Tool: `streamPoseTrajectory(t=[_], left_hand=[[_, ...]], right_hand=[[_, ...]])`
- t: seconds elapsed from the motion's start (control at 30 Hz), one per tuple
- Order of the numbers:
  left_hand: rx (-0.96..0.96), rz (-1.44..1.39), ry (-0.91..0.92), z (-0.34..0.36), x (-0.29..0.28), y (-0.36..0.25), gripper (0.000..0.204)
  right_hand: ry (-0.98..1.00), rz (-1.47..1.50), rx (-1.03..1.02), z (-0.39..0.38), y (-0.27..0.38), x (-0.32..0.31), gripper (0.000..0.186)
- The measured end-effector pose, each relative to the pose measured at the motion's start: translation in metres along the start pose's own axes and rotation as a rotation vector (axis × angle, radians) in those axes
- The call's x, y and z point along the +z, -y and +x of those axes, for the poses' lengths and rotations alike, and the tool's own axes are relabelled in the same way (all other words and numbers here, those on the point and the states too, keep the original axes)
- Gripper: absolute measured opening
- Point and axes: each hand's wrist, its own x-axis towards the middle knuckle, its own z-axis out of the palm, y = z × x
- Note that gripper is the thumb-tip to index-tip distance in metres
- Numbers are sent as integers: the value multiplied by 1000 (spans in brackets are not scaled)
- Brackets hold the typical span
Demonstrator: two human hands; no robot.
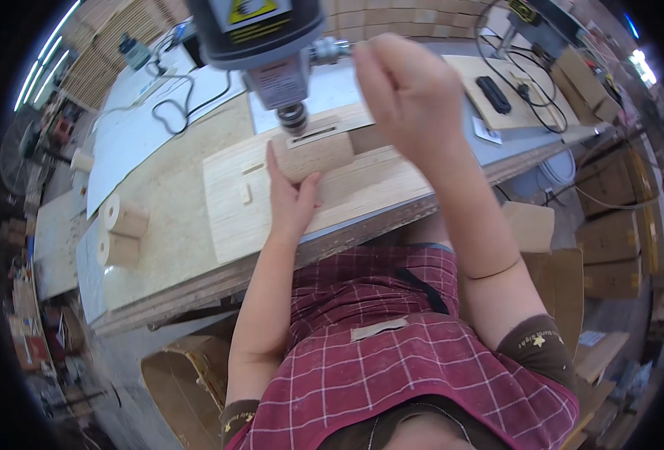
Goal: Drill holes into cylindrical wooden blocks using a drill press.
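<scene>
Wooden cylinder block (315, 154), pale and short, lies on its side under the drill press chuck (293, 118), on a light wood jig board (227, 217). It looks stiff, light and smooth, and being round it would likely roll, so the curved side and near end are the places to pin it. Left hand (291, 196) does that: fingers flat and extended, fingertips pressed on the block's left end, thumb alongside, forearm coming straight up from the lower edge. Right hand (407, 94), up and right of the block, is closed in a fist around the press feed handle (330, 51), wrist bent, elbow out right. Far left of the left hand, two more wooden cylinders (122, 232) sit on the chipboard bench (167, 247). Beyond the right hand lies a black cable (527, 97).
</scene>
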Motion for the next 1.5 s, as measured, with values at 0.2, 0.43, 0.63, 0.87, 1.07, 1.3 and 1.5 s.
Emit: streamPoseTrajectory(t=[0.2,0.43,0.63,0.87,1.07,1.3,1.5], left_hand=[[-42,65,6,0,0,-4,85],[-31,62,-37,-1,0,-3,86],[-23,50,-46,-1,-1,-4,85],[-24,47,-29,-1,-2,-5,87],[-49,61,-17,-2,-4,-4,86],[-43,34,-32,-3,-3,-10,87],[-36,347,-87,2,-18,-8,85]], right_hand=[[-54,80,56,-36,-2,8,10],[-146,219,56,-65,-7,30,2],[-221,253,40,-70,-11,36,4],[-17,146,53,-35,-1,8,9],[77,-35,79,53,-12,6,26],[100,-23,34,105,-51,57,37],[347,632,422,56,-89,37,28]])
